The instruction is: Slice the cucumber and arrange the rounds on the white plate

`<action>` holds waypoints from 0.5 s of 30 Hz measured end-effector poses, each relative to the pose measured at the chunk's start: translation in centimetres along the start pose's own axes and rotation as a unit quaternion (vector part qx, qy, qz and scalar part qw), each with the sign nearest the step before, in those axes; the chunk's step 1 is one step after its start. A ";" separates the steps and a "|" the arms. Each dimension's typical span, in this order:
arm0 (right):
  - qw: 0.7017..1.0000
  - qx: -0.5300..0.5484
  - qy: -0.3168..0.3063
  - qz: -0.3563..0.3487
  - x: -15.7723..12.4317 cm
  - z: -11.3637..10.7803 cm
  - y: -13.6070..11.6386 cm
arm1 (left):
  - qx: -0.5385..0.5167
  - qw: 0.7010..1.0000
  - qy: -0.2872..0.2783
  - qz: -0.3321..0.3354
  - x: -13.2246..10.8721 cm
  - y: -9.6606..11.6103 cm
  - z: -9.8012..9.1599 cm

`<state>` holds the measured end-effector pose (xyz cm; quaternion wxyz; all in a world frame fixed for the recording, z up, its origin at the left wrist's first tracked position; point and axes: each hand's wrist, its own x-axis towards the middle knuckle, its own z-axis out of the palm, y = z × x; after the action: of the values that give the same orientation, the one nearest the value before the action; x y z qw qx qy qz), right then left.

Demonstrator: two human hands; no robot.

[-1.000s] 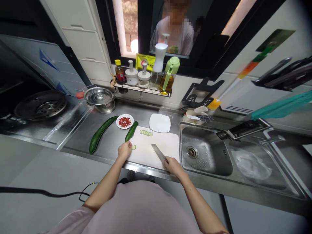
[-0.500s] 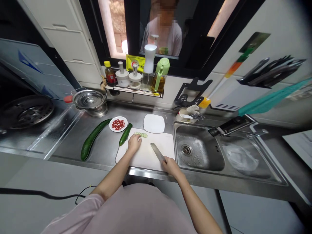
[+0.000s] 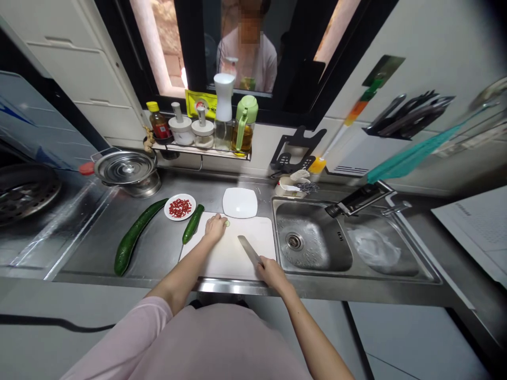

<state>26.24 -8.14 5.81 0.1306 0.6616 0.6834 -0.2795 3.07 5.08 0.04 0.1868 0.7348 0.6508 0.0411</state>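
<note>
My right hand (image 3: 271, 272) grips the handle of a kitchen knife (image 3: 248, 249). The blade lies low over the white cutting board (image 3: 253, 232), pointing away and to the left. My left hand (image 3: 215, 228) is at the board's far left part, fingers curled over cucumber slices (image 3: 227, 224); most of the slices are hidden beneath it. Just left of that hand lies a cut piece of cucumber (image 3: 193, 225), partly across the board's edge. A long whole cucumber (image 3: 137, 237) rests farther left on the steel counter.
A small plate of chopped red pieces (image 3: 180, 207) sits beside the cucumbers. Behind the board is a white square plate (image 3: 240, 202). The sink (image 3: 317, 237) with its faucet (image 3: 356, 200) is on the right. A lidded steel pot (image 3: 129, 171) and a seasoning rack (image 3: 202, 150) stand behind.
The row of cucumber slices that showed beyond my left fingers is now mostly covered by that hand. My right hand still holds the knife. The whole view has shifted slightly.
</note>
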 end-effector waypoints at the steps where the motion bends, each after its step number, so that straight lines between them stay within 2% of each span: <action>1: 1.000 0.000 0.001 0.000 0.0 0.0 0.0 | 0.000 1.000 0.005 0.005 0.0 0.1 -0.1; 6: 1.000 0.005 0.001 -0.003 0.2 0.2 0.3 | -0.041 0.999 0.022 -0.012 -0.4 0.6 -0.5; 10: 1.000 0.009 -0.009 0.000 0.4 0.3 0.3 | -0.110 0.990 0.029 -0.079 -1.5 0.4 -0.6; 15: 1.000 0.007 -0.015 -0.011 0.5 0.1 -0.4 | -0.189 0.968 0.029 -0.161 -3.9 -0.9 -0.2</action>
<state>25.83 -7.79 5.58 0.1328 0.6511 0.6863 -0.2957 1.55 1.42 0.65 0.3074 0.5705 0.7459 0.1536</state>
